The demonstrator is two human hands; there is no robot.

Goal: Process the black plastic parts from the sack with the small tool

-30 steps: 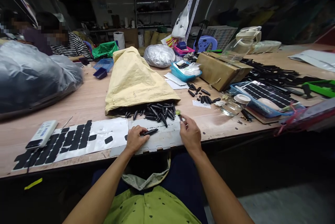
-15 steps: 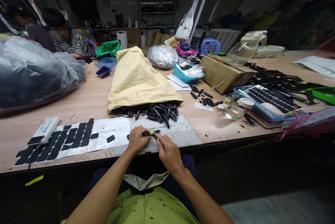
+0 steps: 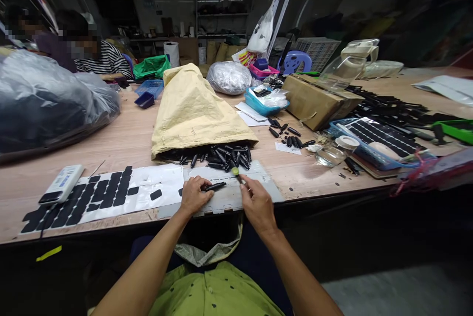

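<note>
My left hand (image 3: 195, 195) is closed on a slim black tube-shaped part (image 3: 217, 186), which points right over a grey board (image 3: 254, 192). To its right, my right hand (image 3: 257, 202) pinches a small tool with a round yellow-green head (image 3: 235, 172). The tool's thin shaft is partly hidden by the fingers, and its head stands apart from the held part. Just beyond both hands, a heap of similar black parts (image 3: 221, 156) spills from the mouth of a yellowish sack (image 3: 199, 119). Left of my left hand lies a white sheet with black rounded stickers (image 3: 156, 194).
A white handheld device (image 3: 62, 184) rests on the sticker sheet's left end. A large plastic-wrapped bundle (image 3: 51, 104) fills the left side. Rightward are a cardboard box (image 3: 314, 102), a clear jar (image 3: 332, 153) and a blue tray (image 3: 388, 158). Two people sit at the far left.
My right hand has moved right and slightly up with the yellow-green-headed tool, away from the black part. My left hand stays in place, still holding the part.
</note>
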